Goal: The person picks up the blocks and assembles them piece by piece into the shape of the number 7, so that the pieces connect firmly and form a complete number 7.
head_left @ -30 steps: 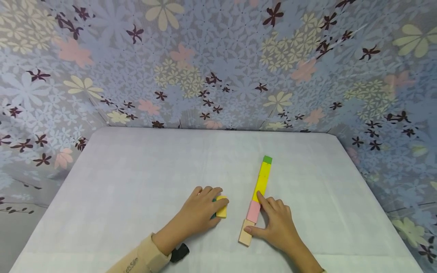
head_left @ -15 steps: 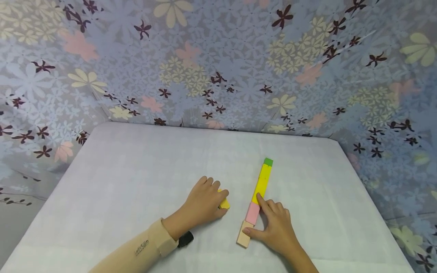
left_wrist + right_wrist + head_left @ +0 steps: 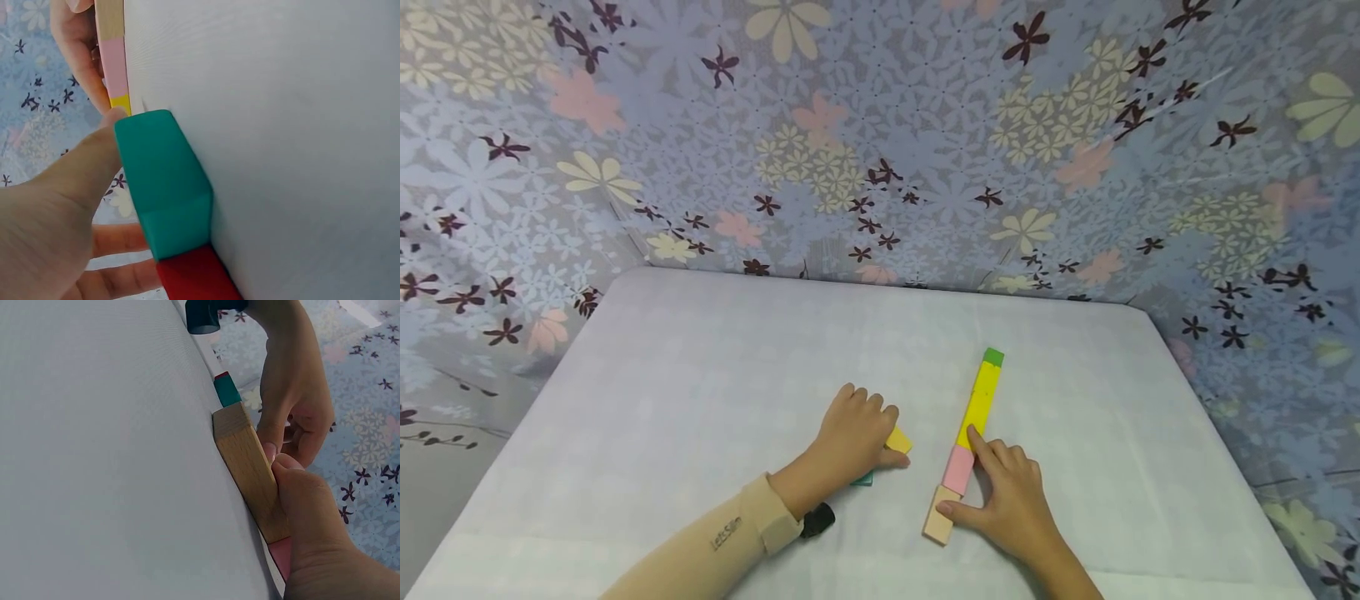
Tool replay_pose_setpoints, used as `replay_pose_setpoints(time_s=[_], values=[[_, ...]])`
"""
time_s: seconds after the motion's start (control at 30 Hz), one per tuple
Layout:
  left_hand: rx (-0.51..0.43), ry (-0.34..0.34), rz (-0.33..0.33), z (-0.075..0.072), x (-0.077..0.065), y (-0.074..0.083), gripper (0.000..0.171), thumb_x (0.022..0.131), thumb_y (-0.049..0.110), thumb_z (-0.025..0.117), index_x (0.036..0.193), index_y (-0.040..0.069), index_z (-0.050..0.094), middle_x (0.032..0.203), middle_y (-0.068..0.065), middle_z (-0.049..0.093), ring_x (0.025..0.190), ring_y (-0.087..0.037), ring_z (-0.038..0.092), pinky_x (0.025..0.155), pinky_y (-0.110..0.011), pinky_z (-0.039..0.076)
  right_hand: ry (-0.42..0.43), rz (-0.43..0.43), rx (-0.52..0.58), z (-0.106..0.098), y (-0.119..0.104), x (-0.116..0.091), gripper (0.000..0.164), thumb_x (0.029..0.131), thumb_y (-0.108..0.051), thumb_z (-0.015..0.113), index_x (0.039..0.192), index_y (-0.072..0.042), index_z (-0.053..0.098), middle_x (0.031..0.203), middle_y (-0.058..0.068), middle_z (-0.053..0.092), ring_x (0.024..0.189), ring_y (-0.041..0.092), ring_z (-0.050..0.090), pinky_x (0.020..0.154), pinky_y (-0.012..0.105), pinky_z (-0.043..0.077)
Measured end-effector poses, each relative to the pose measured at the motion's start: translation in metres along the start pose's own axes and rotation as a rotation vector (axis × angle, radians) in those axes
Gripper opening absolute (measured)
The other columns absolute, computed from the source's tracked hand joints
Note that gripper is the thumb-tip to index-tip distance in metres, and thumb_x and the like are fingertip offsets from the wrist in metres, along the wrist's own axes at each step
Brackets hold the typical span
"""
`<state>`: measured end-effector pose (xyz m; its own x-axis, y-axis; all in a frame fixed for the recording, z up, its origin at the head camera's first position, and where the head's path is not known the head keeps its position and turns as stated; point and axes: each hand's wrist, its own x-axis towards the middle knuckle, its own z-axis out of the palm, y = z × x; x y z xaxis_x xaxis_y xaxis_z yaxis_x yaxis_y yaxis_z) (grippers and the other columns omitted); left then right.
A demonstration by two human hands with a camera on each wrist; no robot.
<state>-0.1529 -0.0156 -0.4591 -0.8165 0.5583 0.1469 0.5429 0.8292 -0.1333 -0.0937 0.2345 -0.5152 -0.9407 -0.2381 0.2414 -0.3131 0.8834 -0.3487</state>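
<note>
My left hand [image 3: 856, 432] holds a yellow block [image 3: 899, 440] between thumb and fingers, just left of a row of blocks. Below that hand, a teal block [image 3: 165, 181] lies on the table, with a red block [image 3: 199, 275] against it. The row runs away from me: a plain wooden block [image 3: 940, 518] nearest, a pink block [image 3: 957, 470], a yellow stretch [image 3: 979, 402] and a green block [image 3: 993, 357] at the far end. My right hand [image 3: 1013, 496] rests along its right side, thumb on the wooden block and index finger on the yellow.
A white-covered table [image 3: 737, 358] carries everything. Flower-patterned fabric [image 3: 880, 150] hangs behind it and at both sides. A black wrist-worn device [image 3: 818, 521] shows beneath the left forearm's beige sleeve [image 3: 722, 537].
My left hand has moved a little rightward and turned, carrying the yellow block nearer the row. The teal block now shows beneath its wrist. The right hand keeps its place on the row.
</note>
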Motion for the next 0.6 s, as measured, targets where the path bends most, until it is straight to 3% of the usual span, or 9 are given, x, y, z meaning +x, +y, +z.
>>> replay_pose_setpoints(time_s=[0.23,0.4,0.6], values=[[-0.077,-0.045,-0.046,-0.0006,0.0034,0.0007,0.063,0.068,0.076,0.07,0.095,0.018,0.072,0.078,0.001,0.066,0.07,-0.018,0.061,0.069,-0.032,0.044,0.003,-0.01,-0.001,-0.0002,0.0026,-0.0001,0.106,0.066,-0.074,0.075,0.148,-0.013,0.047,0.105,-0.008,0.056,0.092,0.012,0.041,0.086,0.041,0.033],[-0.074,-0.035,-0.016,0.001,0.0037,-0.0013,0.063,0.067,0.073,0.071,0.1,0.019,0.073,0.077,0.003,0.065,0.069,-0.015,0.061,0.066,-0.03,0.042,-0.006,-0.001,-0.001,-0.0005,0.0027,-0.0004,0.108,0.065,-0.076,0.074,0.149,-0.014,0.046,0.106,-0.009,0.056,0.093,0.012,0.041,0.087,0.04,0.031],[-0.105,-0.068,0.026,0.0004,0.0037,-0.0053,0.05,0.074,0.063,0.073,0.108,0.027,0.072,0.081,0.005,0.065,0.068,-0.013,0.056,0.064,-0.027,0.034,-0.001,0.002,-0.001,0.0003,0.0029,-0.0008,0.108,0.064,-0.076,0.075,0.148,-0.014,0.047,0.105,-0.01,0.055,0.092,0.011,0.04,0.087,0.039,0.031]])
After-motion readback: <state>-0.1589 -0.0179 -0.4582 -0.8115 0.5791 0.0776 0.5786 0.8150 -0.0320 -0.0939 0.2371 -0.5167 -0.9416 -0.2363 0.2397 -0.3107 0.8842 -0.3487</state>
